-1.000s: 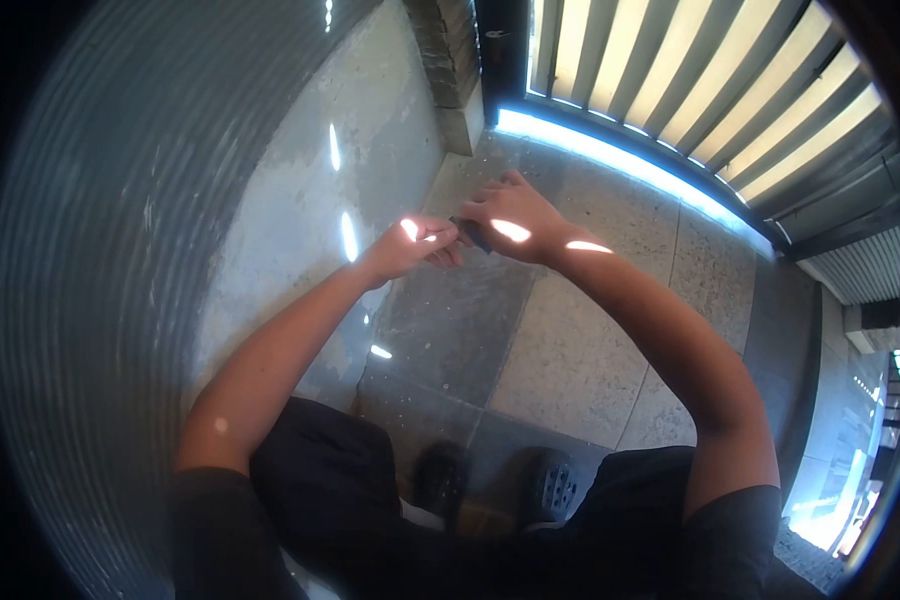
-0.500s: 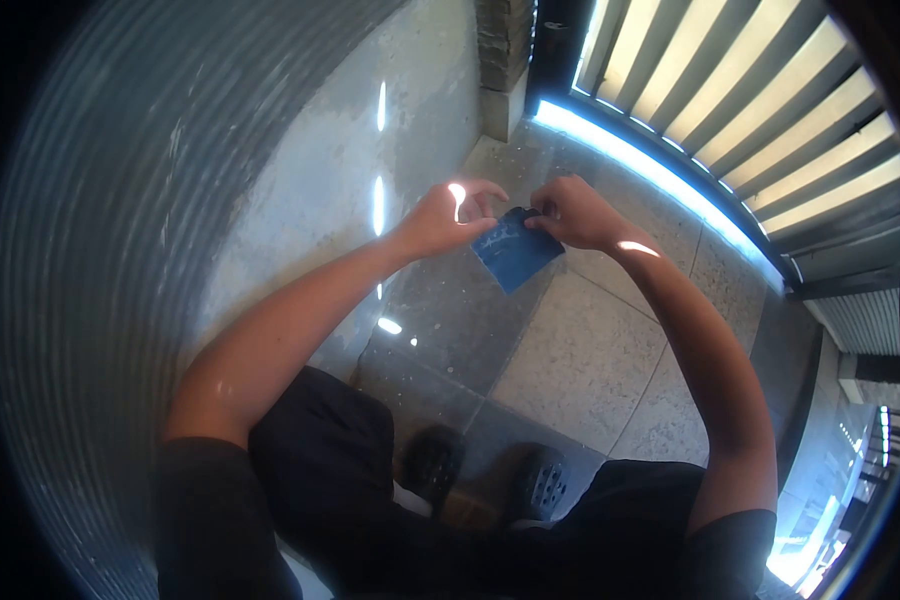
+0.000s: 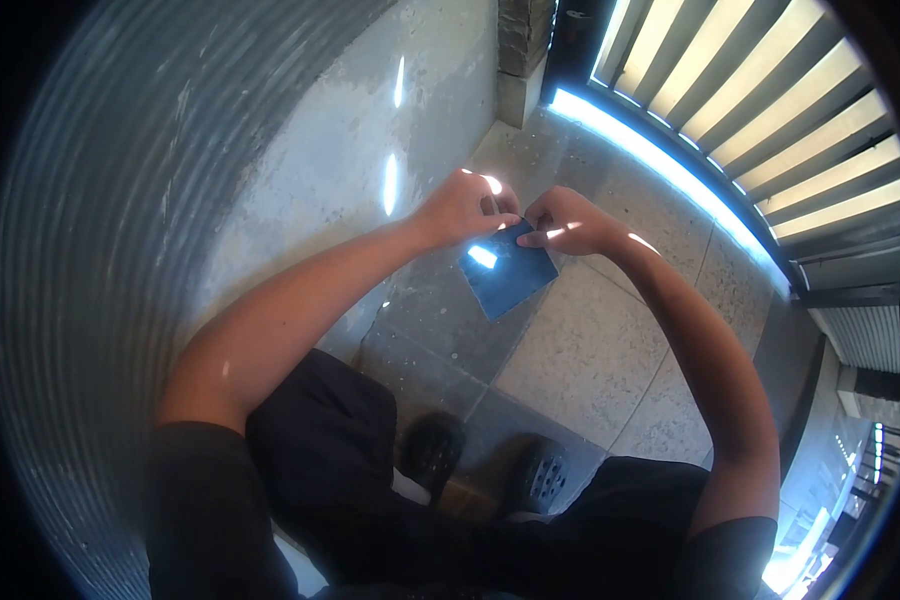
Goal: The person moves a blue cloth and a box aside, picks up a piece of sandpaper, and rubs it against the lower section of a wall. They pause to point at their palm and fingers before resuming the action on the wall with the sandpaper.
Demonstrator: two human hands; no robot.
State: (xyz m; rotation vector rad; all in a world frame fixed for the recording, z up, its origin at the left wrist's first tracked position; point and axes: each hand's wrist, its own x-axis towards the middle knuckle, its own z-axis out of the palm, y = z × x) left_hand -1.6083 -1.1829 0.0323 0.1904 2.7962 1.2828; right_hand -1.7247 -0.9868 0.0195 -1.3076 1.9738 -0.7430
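Observation:
A small flat blue packet (image 3: 513,278) hangs below both hands, with a bright patch of sunlight on its left part. My left hand (image 3: 473,208) pinches its upper edge between thumb and fingers. Close beside it, my right hand (image 3: 562,222) has its thumb and bent fingers closed on the packet's top right edge. The fingertips of the two hands nearly meet at the top corner, and small details there are hidden by the fingers.
A corrugated metal surface (image 3: 120,250) curves along the left, beside a pale wall (image 3: 340,150). A slatted gate (image 3: 740,90) stands at the upper right. Tiled floor (image 3: 580,350) lies below, with two dark perforated shoes (image 3: 538,478) near the bottom.
The packet has shifted slightly down and left and now catches sunlight. My left hand has closed on its top edge and the hands are nearer each other. The view has shifted a little.

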